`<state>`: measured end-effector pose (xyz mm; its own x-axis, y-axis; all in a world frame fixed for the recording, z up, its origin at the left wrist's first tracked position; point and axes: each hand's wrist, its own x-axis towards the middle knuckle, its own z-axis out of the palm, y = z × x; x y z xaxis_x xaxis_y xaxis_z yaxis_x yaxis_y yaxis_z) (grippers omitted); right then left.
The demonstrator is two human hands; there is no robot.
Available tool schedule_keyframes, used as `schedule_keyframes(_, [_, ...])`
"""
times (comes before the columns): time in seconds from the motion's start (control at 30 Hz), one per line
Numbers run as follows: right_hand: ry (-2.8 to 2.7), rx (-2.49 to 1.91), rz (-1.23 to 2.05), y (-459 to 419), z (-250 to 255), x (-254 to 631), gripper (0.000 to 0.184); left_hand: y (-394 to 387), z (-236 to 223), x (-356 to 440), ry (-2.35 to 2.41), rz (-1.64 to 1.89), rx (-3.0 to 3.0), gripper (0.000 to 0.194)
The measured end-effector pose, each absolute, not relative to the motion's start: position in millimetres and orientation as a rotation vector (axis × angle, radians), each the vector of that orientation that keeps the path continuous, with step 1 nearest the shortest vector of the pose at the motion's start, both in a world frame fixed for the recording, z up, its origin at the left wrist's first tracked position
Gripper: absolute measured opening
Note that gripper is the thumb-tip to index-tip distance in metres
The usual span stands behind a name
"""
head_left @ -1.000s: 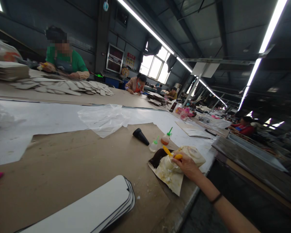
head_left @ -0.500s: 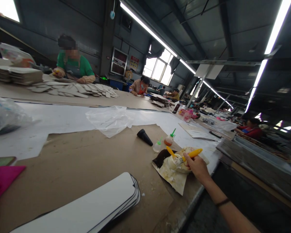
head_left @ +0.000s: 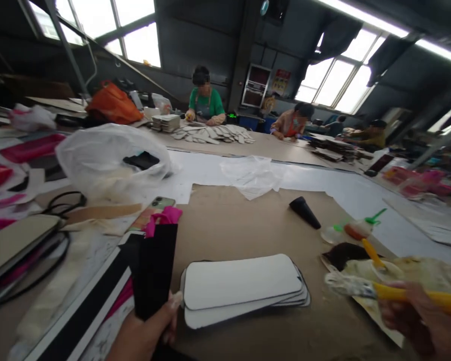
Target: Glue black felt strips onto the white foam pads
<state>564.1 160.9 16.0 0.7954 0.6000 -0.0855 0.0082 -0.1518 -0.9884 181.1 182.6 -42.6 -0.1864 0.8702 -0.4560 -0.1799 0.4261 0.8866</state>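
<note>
My right hand [head_left: 426, 318] is closed round the yellow handle of a brush [head_left: 355, 287], whose bristles are coated in something white. Between the thumb and fingers of my left hand [head_left: 148, 328] is a black strip [head_left: 156, 273], standing up from the grip. A stack of white rounded panels [head_left: 240, 281] with dark edges lies flat between my hands. Below and behind the brush is a pot [head_left: 393, 271] with a yellowish crust, resting on a stained sheet, and a second yellow handle [head_left: 372, 252] sticks out of it.
Two small bottles with green tips, one with orange liquid [head_left: 357, 229], stand behind the pot near a black cone [head_left: 304, 211]. A clear plastic bag [head_left: 113, 160], a phone [head_left: 161, 202] and pink cloth lie left. Co-workers [head_left: 206, 103] sit across the table.
The view has swung left. My left hand has come into view with the black strip. The brush has left the pot and moved toward the panels in my right hand.
</note>
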Motion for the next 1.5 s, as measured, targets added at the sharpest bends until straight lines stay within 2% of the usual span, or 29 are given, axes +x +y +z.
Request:
schedule_keyframes(0.07, [-0.581,-1.621,0.848,166.1,17.3,502.5,0.037,185.3,-39.6,182.4,1.452,1.090,0.640,0.042])
schedule_keyframes(0.13, [-0.686,-1.538,0.985,173.0,19.6,445.9,0.045,188.0,-36.0,184.2,1.468,1.104,0.628,0.040])
schedule_keyframes(0.23, [-0.760,-1.393,1.146,183.8,18.2,388.2,0.044,192.4,-30.8,182.4,1.473,1.102,0.679,0.037])
schedule_keyframes(0.37, [-0.686,-1.318,1.228,192.9,9.8,354.8,0.042,201.6,-26.6,176.4,1.423,1.098,0.780,0.034])
schedule_keyframes(0.67, [-0.655,-1.394,1.240,199.1,-9.9,341.7,0.050,212.1,-24.8,175.8,1.487,1.063,0.849,0.022])
schedule_keyframes(0.83, [-0.636,-1.403,1.236,197.9,-12.4,344.1,0.047,213.6,-27.4,176.7,1.577,1.000,0.934,0.018])
schedule_keyframes(1.13, [-0.661,-1.465,1.128,198.1,-11.0,337.0,0.044,214.9,-40.4,175.5,1.503,0.921,0.929,0.019])
schedule_keyframes(1.27, [-0.804,-1.595,0.973,196.7,-15.0,345.6,0.044,214.6,-43.5,176.8,1.495,0.923,0.876,0.019])
schedule_keyframes(1.5, [-0.921,-1.581,0.874,193.3,-7.8,333.6,0.040,211.8,-41.1,181.8,1.548,1.024,0.830,0.021])
